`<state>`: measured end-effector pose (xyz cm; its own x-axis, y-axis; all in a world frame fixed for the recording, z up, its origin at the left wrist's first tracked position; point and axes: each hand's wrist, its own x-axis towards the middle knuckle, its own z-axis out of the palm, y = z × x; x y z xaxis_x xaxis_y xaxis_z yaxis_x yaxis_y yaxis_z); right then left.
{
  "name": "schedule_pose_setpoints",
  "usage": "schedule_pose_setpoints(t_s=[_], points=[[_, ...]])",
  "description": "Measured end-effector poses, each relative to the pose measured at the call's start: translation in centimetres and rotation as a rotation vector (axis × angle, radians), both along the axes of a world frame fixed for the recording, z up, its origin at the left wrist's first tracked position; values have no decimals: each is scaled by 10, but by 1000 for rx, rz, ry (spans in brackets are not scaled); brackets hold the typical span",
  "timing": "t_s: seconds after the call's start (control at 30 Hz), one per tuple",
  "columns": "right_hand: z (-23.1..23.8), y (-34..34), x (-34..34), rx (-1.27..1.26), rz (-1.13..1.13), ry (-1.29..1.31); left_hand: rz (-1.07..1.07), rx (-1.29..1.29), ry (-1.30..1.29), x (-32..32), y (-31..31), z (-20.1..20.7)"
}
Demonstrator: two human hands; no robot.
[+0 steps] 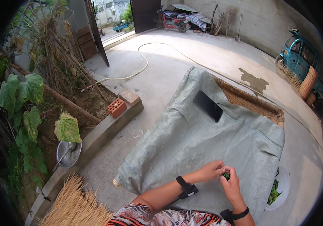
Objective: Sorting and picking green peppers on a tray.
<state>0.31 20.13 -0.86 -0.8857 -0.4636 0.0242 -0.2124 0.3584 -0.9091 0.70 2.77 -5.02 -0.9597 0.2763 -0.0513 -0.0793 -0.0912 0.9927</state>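
Observation:
My left hand (211,170) and my right hand (232,184) meet over a grey-green woven plastic sheet (161,150). Between their closed fingers shows a small dark green leafy piece (226,175), partly hidden by the fingers. The right thumb and fingers pinch it from below and the right, while the left fingertips press on it from the left. Beside my right forearm, partly under the sheet's edge, stands a white plastic bowl (283,190) with green leafy pieces (274,194) in it. A dark phone (208,106) lies on the sheet, beyond my hands.
The sheet drapes over a wicker basket (244,98). At left are a low concrete kerb (105,133) with bricks (117,108), a metal basin (69,153) and a straw bundle (75,203). A hose (146,62) crosses the yard; a blue three-wheeler (301,56) stands far right.

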Motion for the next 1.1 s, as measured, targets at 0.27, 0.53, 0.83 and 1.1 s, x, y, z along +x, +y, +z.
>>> schedule_pose_setpoints(t_s=[0.27, 0.53, 0.83, 1.1], points=[[33, 0, -8, -6, -48, -22, 55, -75, -135, -2, -10, 20], [46, 0, -25, 234, 134, 13, 155, 2, 19, -1, -15, 41], [17, 4, -18, 306, 227, 140, 129, 9, 46, 1, -4, 46], [21, 2, -8, 404, 170, 194, 150, -111, 55, -1, -4, 30]])
